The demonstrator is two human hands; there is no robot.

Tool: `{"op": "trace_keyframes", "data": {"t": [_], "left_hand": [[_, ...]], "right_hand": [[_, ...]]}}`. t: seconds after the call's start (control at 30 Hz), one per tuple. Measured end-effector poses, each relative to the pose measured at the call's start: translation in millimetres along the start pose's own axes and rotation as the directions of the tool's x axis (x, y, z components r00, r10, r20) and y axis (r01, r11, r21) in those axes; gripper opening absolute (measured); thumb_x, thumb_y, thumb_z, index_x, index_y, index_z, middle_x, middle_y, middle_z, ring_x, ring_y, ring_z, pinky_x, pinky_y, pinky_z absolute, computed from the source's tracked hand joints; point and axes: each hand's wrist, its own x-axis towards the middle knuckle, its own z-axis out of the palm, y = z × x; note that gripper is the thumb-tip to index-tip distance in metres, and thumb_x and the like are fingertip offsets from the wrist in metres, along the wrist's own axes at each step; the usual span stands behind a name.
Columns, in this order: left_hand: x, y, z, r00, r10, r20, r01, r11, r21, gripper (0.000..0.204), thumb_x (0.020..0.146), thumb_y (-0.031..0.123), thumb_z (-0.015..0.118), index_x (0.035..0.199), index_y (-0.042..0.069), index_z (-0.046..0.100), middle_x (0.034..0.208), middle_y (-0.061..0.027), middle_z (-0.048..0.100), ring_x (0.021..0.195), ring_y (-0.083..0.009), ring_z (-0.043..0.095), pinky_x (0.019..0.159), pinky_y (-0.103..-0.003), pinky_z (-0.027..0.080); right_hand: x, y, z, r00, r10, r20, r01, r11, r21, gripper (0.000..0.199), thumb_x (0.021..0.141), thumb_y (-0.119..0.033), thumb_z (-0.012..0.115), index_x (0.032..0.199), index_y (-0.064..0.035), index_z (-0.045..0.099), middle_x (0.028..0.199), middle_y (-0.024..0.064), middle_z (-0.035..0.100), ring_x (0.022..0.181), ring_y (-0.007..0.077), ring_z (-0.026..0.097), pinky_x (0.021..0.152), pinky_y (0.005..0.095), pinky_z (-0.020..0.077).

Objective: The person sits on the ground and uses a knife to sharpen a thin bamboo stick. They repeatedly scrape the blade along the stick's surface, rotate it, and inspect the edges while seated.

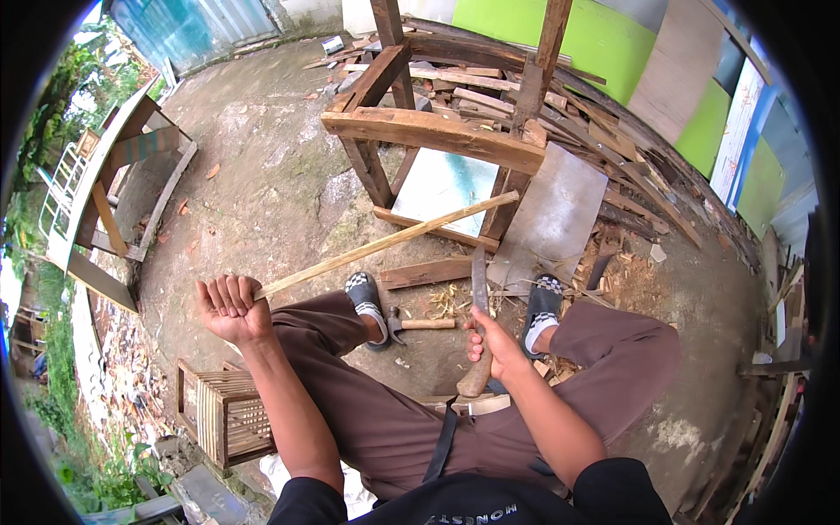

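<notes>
My left hand (234,308) is closed in a fist around the near end of a long, thin wooden strip (376,249). The strip slants up and right, its far end in front of the wooden frame (437,131). In my right hand (494,343) is a machete (479,282), gripped by its thick wooden handle with the blade pointing away from me. The blade is below the strip's far end; whether the two touch I cannot tell. A hammer (426,324) with a wooden handle lies on the ground between my feet, nearer me than a short wooden beam (424,272).
Wood shavings (451,302) lie around the beam. A grey metal sheet (564,206) rests right of the frame, before a pile of scrap wood (472,87). A slatted wooden piece (229,416) stands by my left leg. At the far left is a low wooden structure (162,201).
</notes>
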Motion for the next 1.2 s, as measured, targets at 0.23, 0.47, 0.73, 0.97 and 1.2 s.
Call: {"op": "trace_keyframes", "data": {"t": [0.23,0.47,0.73,0.97,1.2], "left_hand": [[-34.7,-29.9,-8.9,0.988,-0.115,-0.103,0.093,0.977,-0.194,0.058,0.108,0.025,0.039,0.051,0.017,0.029,0.045,0.0028,0.023,0.037,-0.0082,0.019,0.038,-0.024,0.019],[-71.4,-60.7,-8.3,0.972,-0.212,-0.096,0.168,0.924,-0.344,0.057,0.108,0.023,0.038,0.052,0.016,0.029,0.046,0.0024,0.022,0.037,-0.0086,0.018,0.038,-0.024,0.018],[-140.5,-49.0,16.1,0.911,-0.381,0.156,0.337,0.908,0.250,0.037,0.102,0.036,0.051,0.083,0.005,0.059,0.110,-0.0190,0.058,0.111,-0.0340,0.059,0.096,-0.047,0.051],[-149.0,-62.0,51.0,0.331,-0.943,-0.037,0.478,0.134,0.868,0.078,0.097,0.045,0.060,0.153,0.001,0.029,0.156,-0.0203,0.033,0.138,-0.0338,0.042,0.104,-0.049,0.045],[-172.6,-128.3,41.8,0.422,-0.853,-0.307,0.487,-0.072,0.870,0.035,0.107,0.023,0.048,0.136,0.005,0.050,0.076,-0.0037,0.060,0.061,-0.0104,0.054,0.057,-0.025,0.044]], "right_hand": [[-91.7,-36.4,0.3,0.802,-0.582,-0.132,0.590,0.738,0.329,0.052,0.098,-0.049,0.061,0.126,-0.0056,0.055,0.097,0.0056,0.058,0.052,0.0058,0.041,0.046,0.0236,0.0375],[-121.1,-113.4,17.0,0.563,-0.806,-0.182,0.825,0.536,0.180,0.034,0.098,-0.029,0.067,0.118,-0.0041,0.055,0.100,0.0077,0.061,0.053,0.0096,0.044,0.048,0.0274,0.0409],[-101.9,-148.5,8.2,0.517,-0.822,-0.239,0.848,0.455,0.271,0.013,0.093,-0.005,0.067,0.100,-0.0014,0.057,0.088,0.0088,0.061,0.061,0.0123,0.051,0.056,0.0299,0.0464],[-85.6,-158.5,27.2,0.486,-0.847,-0.218,0.868,0.439,0.231,0.016,0.092,-0.001,0.067,0.101,-0.0032,0.055,0.087,0.0099,0.062,0.062,0.0115,0.051,0.056,0.0283,0.0462],[-90.9,-156.3,73.0,0.521,-0.850,-0.082,0.851,0.510,0.128,0.018,0.096,-0.010,0.066,0.108,-0.0027,0.055,0.083,0.0064,0.059,0.060,0.0101,0.050,0.053,0.0270,0.0445]]}}
